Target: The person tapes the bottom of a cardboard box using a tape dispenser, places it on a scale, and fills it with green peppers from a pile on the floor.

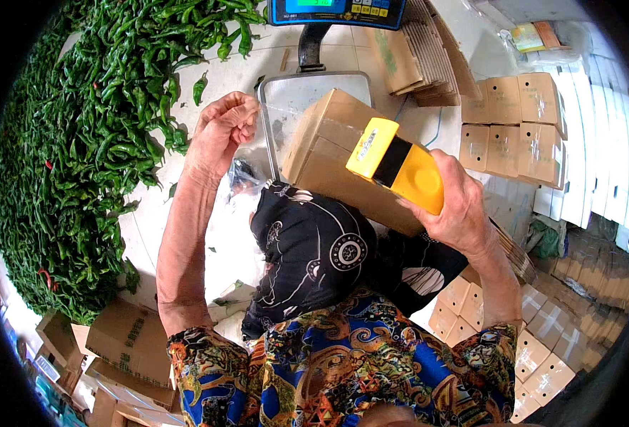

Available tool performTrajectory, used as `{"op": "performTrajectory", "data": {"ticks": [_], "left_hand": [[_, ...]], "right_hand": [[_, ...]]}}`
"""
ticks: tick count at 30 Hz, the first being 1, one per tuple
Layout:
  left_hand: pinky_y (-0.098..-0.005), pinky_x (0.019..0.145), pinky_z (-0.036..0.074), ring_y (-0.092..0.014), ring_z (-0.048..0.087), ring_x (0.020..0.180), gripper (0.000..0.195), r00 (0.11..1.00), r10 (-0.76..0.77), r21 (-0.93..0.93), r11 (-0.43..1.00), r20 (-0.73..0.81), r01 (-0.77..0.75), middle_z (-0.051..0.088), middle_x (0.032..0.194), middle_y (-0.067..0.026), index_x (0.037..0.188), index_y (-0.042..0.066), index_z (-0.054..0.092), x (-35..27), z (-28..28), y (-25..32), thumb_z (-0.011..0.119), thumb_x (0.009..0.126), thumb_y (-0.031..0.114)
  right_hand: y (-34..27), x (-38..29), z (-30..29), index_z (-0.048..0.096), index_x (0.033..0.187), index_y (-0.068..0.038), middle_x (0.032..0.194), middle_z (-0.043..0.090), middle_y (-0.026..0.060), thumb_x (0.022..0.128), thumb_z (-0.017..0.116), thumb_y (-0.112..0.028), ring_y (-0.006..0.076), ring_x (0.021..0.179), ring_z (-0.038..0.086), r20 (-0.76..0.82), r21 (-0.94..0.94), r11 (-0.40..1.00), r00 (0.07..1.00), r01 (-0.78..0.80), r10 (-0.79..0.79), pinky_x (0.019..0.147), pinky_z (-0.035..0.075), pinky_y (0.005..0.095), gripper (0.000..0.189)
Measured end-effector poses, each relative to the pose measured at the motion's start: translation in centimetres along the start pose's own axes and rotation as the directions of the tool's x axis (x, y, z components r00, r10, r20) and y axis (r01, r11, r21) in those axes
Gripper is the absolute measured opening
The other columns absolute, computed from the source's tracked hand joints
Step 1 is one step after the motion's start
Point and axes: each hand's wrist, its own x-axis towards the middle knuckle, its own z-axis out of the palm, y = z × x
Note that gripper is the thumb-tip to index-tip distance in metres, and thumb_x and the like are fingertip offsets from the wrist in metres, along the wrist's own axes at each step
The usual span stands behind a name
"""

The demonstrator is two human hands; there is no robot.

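A closed cardboard box [341, 155] rests tilted against my knees, beside and partly over the metal platform of a weighing scale [314, 88]. My right hand [461, 205] is closed around a yellow and black packing tape dispenser [394, 165] just above the box. My left hand [229, 125] is raised over the platform's left edge, thumb and fingers pinched together. A faint clear strand, which looks like packing tape, runs from those fingers towards the box. The scale's display head [335, 12] stands on a black post beyond the platform.
A large heap of green peppers [95, 133] covers the floor at left. Flattened cardboard [416, 58] leans behind the scale. Stacked cardboard boxes [514, 128] stand at right, with more [538, 352] at lower right. Open boxes [127, 341] lie at lower left.
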Motion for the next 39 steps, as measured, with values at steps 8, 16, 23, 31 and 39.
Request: {"op": "performTrajectory", "data": {"ticks": [8, 16, 23, 31, 39], "left_hand": [[-0.0240, 0.059, 0.043, -0.007, 0.048, 0.063, 0.020, 0.989, 0.108, 0.159, 0.983, -0.100, -0.091, 0.053, 0.072, 0.0031, 0.087, 0.008, 0.058, 2.0, 0.0, -6.4, 0.059, 0.102, 0.022], [-0.0382, 0.073, 0.050, -0.026, 0.062, 0.076, 0.021, 0.949, 0.316, 0.715, 0.660, 0.014, -0.230, 0.063, 0.082, -0.0171, 0.101, -0.001, 0.057, 2.6, 3.3, -10.6, 0.055, 0.103, 0.020], [-0.0444, 0.078, 0.052, -0.037, 0.069, 0.087, 0.023, 0.974, 0.225, 0.721, 0.675, -0.001, -0.155, 0.068, 0.090, -0.0229, 0.104, 0.000, 0.056, 2.4, 4.1, -9.7, 0.054, 0.103, 0.023], [-0.0505, 0.072, 0.051, -0.047, 0.066, 0.084, 0.021, 0.974, 0.228, 0.742, 0.653, 0.001, -0.153, 0.067, 0.087, -0.0269, 0.104, 0.001, 0.053, 2.3, 4.4, -9.5, 0.056, 0.102, 0.021], [-0.0515, 0.072, 0.051, -0.048, 0.066, 0.083, 0.020, 0.964, 0.265, 0.740, 0.641, 0.036, -0.204, 0.066, 0.084, -0.0279, 0.105, 0.002, 0.053, 2.6, 4.0, -9.8, 0.056, 0.101, 0.022]], "right_hand": [[-1.2, 1.9, -0.1, 0.045, 0.125, -0.002, 0.104, 0.064, 0.0237, 0.073, 0.087, -0.021, 0.0410, 0.091, 0.069, 0.081, -0.035, 0.999, 0.996, -0.028, 0.031, 0.076, 0.059, 0.0463, 0.070], [-1.7, 2.0, -0.3, 0.044, 0.127, -0.002, 0.101, 0.063, 0.0214, 0.073, 0.086, -0.018, 0.0405, 0.089, 0.068, 0.116, -0.059, 0.996, 0.991, -0.063, 0.069, 0.073, 0.058, 0.0469, 0.070], [-1.4, 1.5, -0.3, 0.043, 0.127, -0.001, 0.102, 0.062, 0.0208, 0.072, 0.086, -0.017, 0.0408, 0.089, 0.067, 0.110, -0.039, 0.997, 0.991, -0.072, 0.076, 0.073, 0.058, 0.0474, 0.072], [-1.7, 1.3, -0.3, 0.044, 0.128, 0.000, 0.105, 0.062, 0.0217, 0.071, 0.085, -0.015, 0.0418, 0.092, 0.066, 0.106, -0.053, 0.996, 0.991, -0.077, 0.082, 0.075, 0.058, 0.0478, 0.072], [-1.9, 1.3, -0.5, 0.043, 0.128, 0.000, 0.107, 0.061, 0.0216, 0.070, 0.086, -0.015, 0.0411, 0.094, 0.067, 0.127, -0.081, 0.993, 0.988, -0.081, 0.091, 0.074, 0.059, 0.0469, 0.074]]}}
